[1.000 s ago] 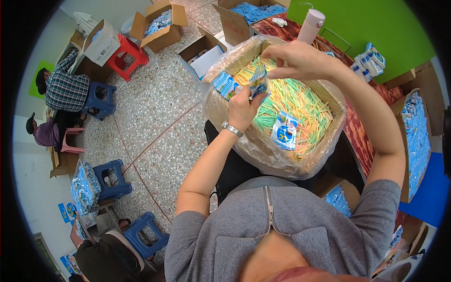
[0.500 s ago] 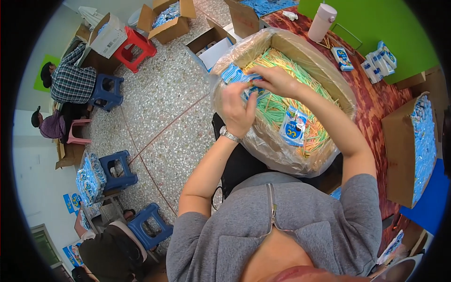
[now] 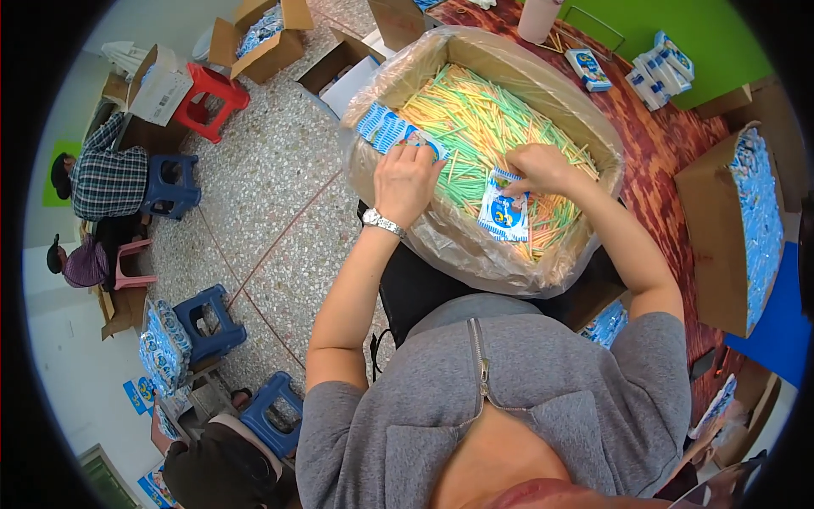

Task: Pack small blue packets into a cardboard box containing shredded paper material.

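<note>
A large cardboard box (image 3: pixel 593 127) lined with clear plastic sits in front of me, full of thin yellow, green and orange sticks (image 3: pixel 483 127). My left hand (image 3: pixel 407 180), with a wristwatch, rests at the box's left rim and holds a stack of blue-and-white packets (image 3: pixel 386 129). My right hand (image 3: pixel 543 168) lies on the sticks with its fingers closed on some of them. A single blue-and-white packet (image 3: pixel 503 212) lies on the sticks just below that hand.
A red-brown table (image 3: pixel 670 153) on the right carries a second carton of blue packets (image 3: pixel 746 220), loose packets (image 3: pixel 657 68) and a pink cup (image 3: pixel 541 19). Open cartons (image 3: pixel 263 42), red and blue stools (image 3: pixel 212 318) and seated people (image 3: pixel 102 178) are on the speckled floor at left.
Both hands came down from above the box. The left hand moved to the left rim with its packets; the right hand dropped onto the sticks.
</note>
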Motion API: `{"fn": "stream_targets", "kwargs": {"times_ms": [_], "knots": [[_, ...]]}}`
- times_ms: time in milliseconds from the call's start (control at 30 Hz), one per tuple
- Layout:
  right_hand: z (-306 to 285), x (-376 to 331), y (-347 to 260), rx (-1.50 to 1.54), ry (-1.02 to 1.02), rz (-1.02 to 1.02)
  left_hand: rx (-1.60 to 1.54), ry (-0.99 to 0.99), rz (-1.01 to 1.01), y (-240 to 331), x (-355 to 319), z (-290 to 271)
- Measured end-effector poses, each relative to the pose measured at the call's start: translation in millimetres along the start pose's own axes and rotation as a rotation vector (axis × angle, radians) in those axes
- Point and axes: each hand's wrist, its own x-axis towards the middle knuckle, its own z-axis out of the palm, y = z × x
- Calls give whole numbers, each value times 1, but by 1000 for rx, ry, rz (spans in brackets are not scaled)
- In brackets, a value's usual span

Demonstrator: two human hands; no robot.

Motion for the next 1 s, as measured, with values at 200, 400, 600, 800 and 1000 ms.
{"fn": "stream_targets", "kwargs": {"times_ms": [200,400,600,800,1000], "knots": [[16,-13,1,-91,235,-147,-140,-31,3,25,4,3],[-4,-36,-17,-361,435,-246,-470,-232,-55,54,5,-5],[-42,-45,-23,130,352,-291,-670,-367,-160,71,7,-3],[-47,-47,-52,740,326,-25,-906,-454,-398,63,-4,17],[-41,-37,-38,447,468,-289,-896,-364,-392,62,-2,17]]}}
